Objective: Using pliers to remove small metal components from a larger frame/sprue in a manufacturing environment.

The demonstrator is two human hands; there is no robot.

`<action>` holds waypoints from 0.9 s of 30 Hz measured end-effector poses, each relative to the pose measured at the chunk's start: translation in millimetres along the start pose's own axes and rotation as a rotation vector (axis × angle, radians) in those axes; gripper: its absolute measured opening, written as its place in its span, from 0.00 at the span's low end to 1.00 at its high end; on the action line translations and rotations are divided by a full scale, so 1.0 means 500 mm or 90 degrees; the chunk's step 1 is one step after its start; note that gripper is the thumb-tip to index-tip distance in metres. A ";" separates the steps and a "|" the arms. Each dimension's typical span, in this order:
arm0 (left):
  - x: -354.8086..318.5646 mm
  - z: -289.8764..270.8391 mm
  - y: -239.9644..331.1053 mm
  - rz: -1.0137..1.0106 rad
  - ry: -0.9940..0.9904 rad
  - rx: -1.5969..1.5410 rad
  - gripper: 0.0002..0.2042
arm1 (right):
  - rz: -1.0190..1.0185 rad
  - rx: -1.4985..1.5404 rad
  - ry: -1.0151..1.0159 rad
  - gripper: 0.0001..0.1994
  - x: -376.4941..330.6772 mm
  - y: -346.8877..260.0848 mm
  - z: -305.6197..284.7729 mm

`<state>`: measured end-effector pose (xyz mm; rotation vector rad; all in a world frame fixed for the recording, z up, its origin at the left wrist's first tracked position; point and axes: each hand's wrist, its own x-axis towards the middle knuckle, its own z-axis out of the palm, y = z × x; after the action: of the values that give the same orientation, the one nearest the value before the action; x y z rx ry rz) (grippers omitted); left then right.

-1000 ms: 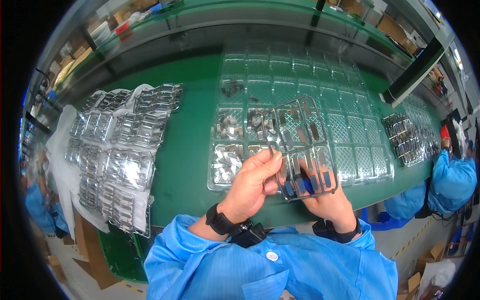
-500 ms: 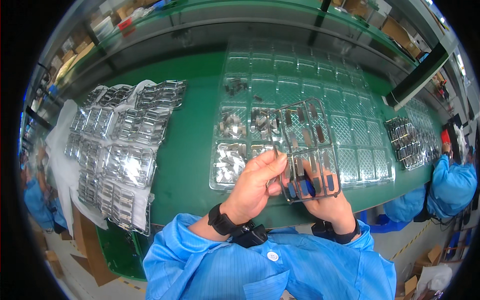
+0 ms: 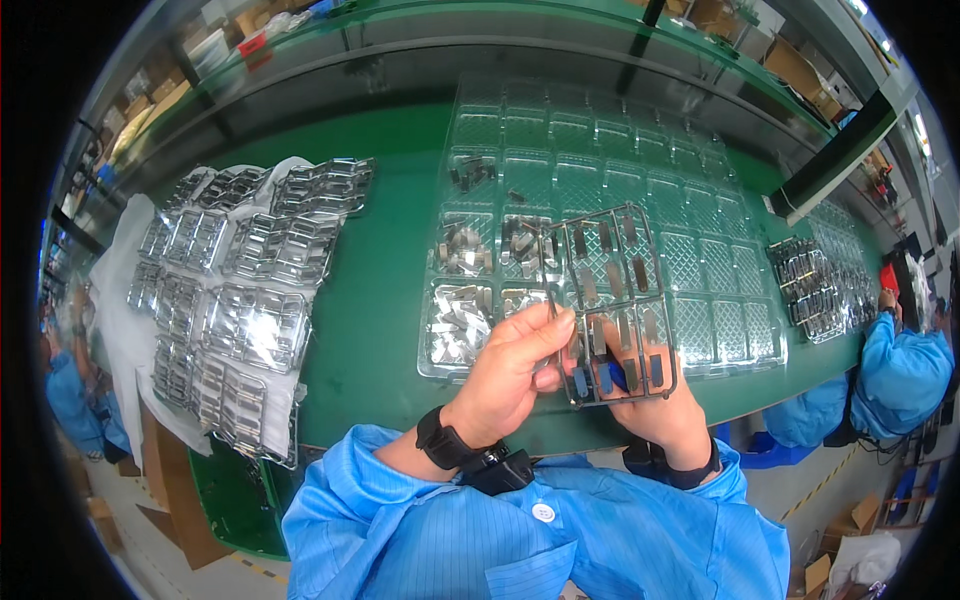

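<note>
Two bare hands hold a grey metal frame of small flat parts (image 3: 612,300) upright over the near edge of a green workbench (image 3: 380,300). Left hand (image 3: 515,370) is closed in a pinch, thumb and forefinger meeting on a thin bar at the frame's left edge. Right hand (image 3: 655,405) grips the bottom of the frame from behind, its fingers wrapped under the lower row, where a blue-tipped tool or glove finger shows through the openings; which it is cannot be told.

Just behind the frame lies a large clear plastic tray (image 3: 700,260) of many square pockets. Its nearest left pockets hold loose silvery pieces (image 3: 465,320), and the rest look bare. Stacks of shiny metal frames (image 3: 250,290) rest on white sheeting well to the left, and another batch (image 3: 815,285) sits beside the tray's right end.

Judging from the grip, clean work here would mean steadying the frame low with the right hand while the left twists one piece at its thin neck, close over a tray pocket so nothing drops onto the bench. A co-worker's blue sleeve (image 3: 900,375) shows at far right.
</note>
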<state>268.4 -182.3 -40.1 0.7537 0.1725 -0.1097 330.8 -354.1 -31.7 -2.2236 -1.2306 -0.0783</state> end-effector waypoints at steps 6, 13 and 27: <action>0.000 -0.002 -0.003 -0.006 0.023 0.017 0.09 | 0.037 0.000 -0.040 0.20 0.004 -0.007 -0.019; 0.004 -0.004 0.004 0.012 0.024 -0.025 0.08 | 0.336 0.429 0.191 0.17 0.016 0.024 -0.089; 0.007 -0.007 -0.003 0.016 -0.009 0.025 0.12 | 0.276 0.412 0.269 0.13 0.037 -0.026 -0.085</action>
<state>271.1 -181.0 -44.2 0.7932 0.1479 -0.0952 340.4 -357.0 15.2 -1.7257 -0.4389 0.0209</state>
